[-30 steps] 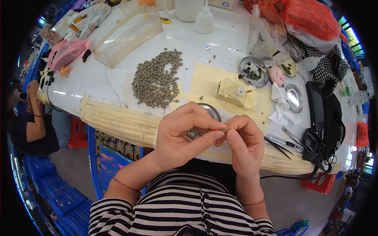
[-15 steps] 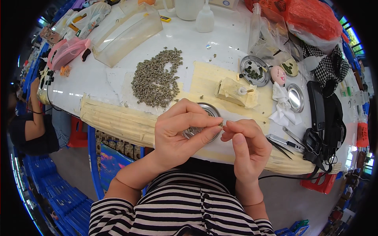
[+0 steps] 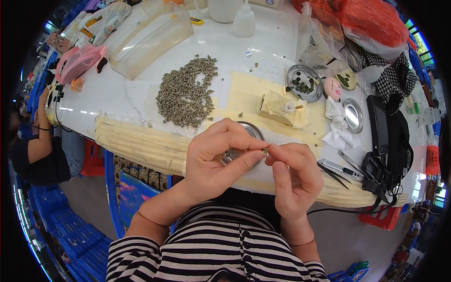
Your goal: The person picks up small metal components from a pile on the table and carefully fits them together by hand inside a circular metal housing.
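Observation:
Above a round metal tin (image 3: 256, 130), my left hand (image 3: 211, 157) pinches a small metal piece (image 3: 265, 151) between thumb and forefinger. My right hand (image 3: 298, 176) meets it from the other side, fingers curled and fingertips against the piece. Whether the right fingers also grip something tiny is too small to make out. Beyond my left hand spreads a heap of small grey-brown metal pieces (image 3: 181, 98). A block wrapped in pale tape (image 3: 272, 109), with a white nozzle-like tip on it, stands just past the tin. The tin's inside is partly hidden by my left hand.
Right of the block are a metal dish (image 3: 293, 91) with dark green bits, crumpled tissue (image 3: 336, 120), a round metal lid (image 3: 352, 116), tweezers (image 3: 334, 174) and a black strap (image 3: 399, 141). A clear plastic tray (image 3: 155, 42) and pink fan-like object (image 3: 80, 66) lie far left. Another person's arm (image 3: 42, 136) shows at left.
My right fingertips have closed in on the small piece and now touch it. The piece shows a little more between the hands; the left hand has barely moved.

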Motion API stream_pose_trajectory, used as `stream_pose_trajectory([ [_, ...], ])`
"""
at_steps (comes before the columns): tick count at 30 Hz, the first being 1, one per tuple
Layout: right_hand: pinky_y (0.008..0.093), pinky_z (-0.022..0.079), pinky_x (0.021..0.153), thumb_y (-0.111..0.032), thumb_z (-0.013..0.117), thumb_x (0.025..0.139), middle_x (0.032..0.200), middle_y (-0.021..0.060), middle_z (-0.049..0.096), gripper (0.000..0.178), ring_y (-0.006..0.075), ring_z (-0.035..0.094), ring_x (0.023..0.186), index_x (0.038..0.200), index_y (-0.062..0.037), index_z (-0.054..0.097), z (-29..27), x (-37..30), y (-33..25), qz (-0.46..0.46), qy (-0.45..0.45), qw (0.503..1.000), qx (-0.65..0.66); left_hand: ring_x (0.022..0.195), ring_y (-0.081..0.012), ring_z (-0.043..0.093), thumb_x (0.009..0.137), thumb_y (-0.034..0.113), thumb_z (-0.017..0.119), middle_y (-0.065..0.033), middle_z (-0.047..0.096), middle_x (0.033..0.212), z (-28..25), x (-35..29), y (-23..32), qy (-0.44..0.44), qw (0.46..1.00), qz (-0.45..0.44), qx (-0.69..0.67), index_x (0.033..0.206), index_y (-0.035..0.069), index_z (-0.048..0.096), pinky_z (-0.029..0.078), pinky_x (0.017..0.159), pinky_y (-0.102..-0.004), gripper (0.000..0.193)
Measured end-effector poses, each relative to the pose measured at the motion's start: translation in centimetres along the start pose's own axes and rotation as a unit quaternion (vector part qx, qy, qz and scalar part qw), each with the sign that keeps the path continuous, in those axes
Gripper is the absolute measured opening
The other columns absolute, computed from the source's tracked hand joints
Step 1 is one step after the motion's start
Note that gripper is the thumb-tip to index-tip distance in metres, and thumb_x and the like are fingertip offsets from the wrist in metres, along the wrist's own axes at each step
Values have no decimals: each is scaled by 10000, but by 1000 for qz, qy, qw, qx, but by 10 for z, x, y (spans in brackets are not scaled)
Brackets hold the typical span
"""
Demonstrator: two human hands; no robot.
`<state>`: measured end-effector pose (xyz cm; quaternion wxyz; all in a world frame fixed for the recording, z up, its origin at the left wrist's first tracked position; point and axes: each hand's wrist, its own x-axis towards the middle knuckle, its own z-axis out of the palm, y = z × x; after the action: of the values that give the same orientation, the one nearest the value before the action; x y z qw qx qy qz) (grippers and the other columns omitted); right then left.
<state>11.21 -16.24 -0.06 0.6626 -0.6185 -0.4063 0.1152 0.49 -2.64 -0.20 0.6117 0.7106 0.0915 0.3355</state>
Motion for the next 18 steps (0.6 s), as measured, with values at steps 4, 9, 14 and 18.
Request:
stream_pose_trajectory([
  [4, 269, 502, 665, 57, 717, 779, 908, 96, 668, 309, 192, 626, 762, 1075, -28, 735, 2, 3, 1, -101, 3, 989, -109, 778, -93, 553, 875, 0, 694, -51, 620, 902, 3, -2, -4, 4, 993, -63, -99, 1040, 3, 729, 433, 666, -221, 168],
  [9, 273, 507, 643, 57, 731, 763, 895, 94, 666, 317, 190, 623, 745, 1067, -31, 742, 4, 3, -4, -122, 7, 979, -161, 914, -148, 602, 905, -15, 649, -85, 623, 979, 4, -4, 2, -17, 995, -80, -64, 1047, -16, 703, 484, 809, -262, 151],
  [14, 268, 500, 631, 68, 740, 749, 888, 88, 659, 327, 190, 619, 738, 1061, -30, 742, 1, 3, -5, -130, 0, 982, -139, 903, -139, 596, 903, -18, 652, -82, 625, 968, 4, -5, -3, -31, 987, -88, -130, 1052, -15, 707, 481, 796, -259, 159],
  [18, 265, 486, 608, 92, 750, 723, 863, 77, 641, 337, 182, 605, 723, 1035, -36, 747, 2, 4, -1, -128, 23, 983, -129, 820, -102, 550, 895, -3, 676, -49, 618, 914, 5, -4, -4, -41, 977, -92, -187, 1049, -24, 712, 427, 699, -225, 160],
])
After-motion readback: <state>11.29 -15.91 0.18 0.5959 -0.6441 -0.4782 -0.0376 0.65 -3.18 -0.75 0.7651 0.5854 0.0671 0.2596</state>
